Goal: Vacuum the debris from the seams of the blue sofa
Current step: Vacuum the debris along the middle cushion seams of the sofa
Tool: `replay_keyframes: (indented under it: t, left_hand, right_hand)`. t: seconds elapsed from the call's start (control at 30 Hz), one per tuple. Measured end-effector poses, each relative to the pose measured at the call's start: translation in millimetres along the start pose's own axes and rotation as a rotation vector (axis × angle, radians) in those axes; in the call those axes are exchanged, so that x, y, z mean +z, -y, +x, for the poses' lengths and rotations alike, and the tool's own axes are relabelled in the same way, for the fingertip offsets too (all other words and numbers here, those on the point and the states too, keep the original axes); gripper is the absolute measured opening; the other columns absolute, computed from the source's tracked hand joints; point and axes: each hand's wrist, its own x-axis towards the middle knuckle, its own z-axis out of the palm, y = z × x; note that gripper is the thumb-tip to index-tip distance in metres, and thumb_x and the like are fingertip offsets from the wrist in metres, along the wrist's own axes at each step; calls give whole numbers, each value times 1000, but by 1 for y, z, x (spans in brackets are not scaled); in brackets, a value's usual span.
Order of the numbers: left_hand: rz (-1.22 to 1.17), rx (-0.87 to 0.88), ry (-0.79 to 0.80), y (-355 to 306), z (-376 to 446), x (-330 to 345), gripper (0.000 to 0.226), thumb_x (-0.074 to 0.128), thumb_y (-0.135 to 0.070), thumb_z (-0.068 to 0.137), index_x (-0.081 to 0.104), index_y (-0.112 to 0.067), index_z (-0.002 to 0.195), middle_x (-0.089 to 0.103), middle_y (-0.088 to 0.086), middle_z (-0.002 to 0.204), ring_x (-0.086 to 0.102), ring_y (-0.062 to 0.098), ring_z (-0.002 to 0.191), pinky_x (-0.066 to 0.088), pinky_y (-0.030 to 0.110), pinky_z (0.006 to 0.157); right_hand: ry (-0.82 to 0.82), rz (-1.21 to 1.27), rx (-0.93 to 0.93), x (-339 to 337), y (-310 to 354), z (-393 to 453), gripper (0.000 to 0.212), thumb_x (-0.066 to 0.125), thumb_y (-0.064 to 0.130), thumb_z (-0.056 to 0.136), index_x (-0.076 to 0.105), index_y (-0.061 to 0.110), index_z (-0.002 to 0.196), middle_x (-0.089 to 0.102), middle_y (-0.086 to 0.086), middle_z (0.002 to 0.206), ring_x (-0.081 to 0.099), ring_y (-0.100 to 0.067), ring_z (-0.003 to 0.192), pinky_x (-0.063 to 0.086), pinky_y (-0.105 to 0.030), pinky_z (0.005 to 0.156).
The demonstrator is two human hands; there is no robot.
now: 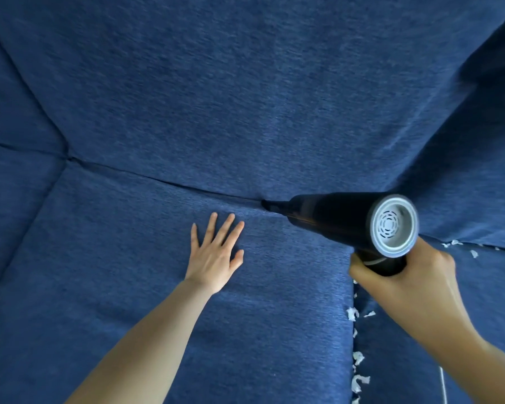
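Left hand (216, 252): I lay it flat, fingers spread, pressing the blue sofa (245, 97) seat cushion just below the back seam.
Right hand (403, 275): I grip the black handheld vacuum (341, 220) by its handle.
Nozzle (271, 206): tucked into the seam.
Debris (357, 357): white scraps along the cushion seam at right.

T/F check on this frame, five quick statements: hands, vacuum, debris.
1. The right hand grips the handheld vacuum. True.
2. The left hand pinches a paper scrap. False: it lies flat, fingers spread, on the seat cushion.
3. The vacuum's nozzle is at the seam between seat and backrest. True.
4. The white paper scraps lie left of the left hand. False: they lie along the seams on the right, under and beyond the right hand.
5. The sofa fabric is grey. False: it is blue.
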Motion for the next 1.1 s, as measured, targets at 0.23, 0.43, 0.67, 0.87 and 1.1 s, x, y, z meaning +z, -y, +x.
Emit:
replay_keyframes:
  t: [0.23,0.43,0.67,0.87,1.1]
  left_hand:
    - [-15,28,-5,-55,7,9,72,16,-55,95,3,-20,155,-7,-5,163,-16,25,148,-5,48,120]
    - [6,-18,26,-76,4,10,69,19,-51,98,-5,-18,154,-14,-6,162,-19,26,147,-6,51,120]
    - [-2,18,67,-103,5,11,68,23,-52,99,-7,-25,154,-14,-9,161,-21,26,146,-9,55,117]
    - [35,-46,74,-115,1,15,72,18,-56,97,-9,-21,154,-18,-5,161,-20,28,147,-7,56,118]
    - [65,-79,91,-119,-2,16,71,10,-55,95,-9,-21,154,-19,-5,161,-20,27,147,-6,54,118]
  right_hand:
    - [-29,54,9,-5,-32,0,27,79,32,64,56,18,69,62,6,59,61,-14,66,48,-35,65]
    - [-43,118,50,-18,-52,1,25,79,30,66,55,22,66,61,6,62,60,-14,66,43,-33,65]
    - [-32,124,83,-32,-71,3,24,77,32,65,55,21,69,62,4,62,61,-19,67,50,-37,66]
    - [-16,129,90,-41,-82,3,24,75,36,61,57,22,70,60,2,56,60,-24,58,56,-42,59]
    - [1,152,87,-48,-96,5,26,69,48,58,54,32,73,60,11,56,54,-23,56,54,-40,59]
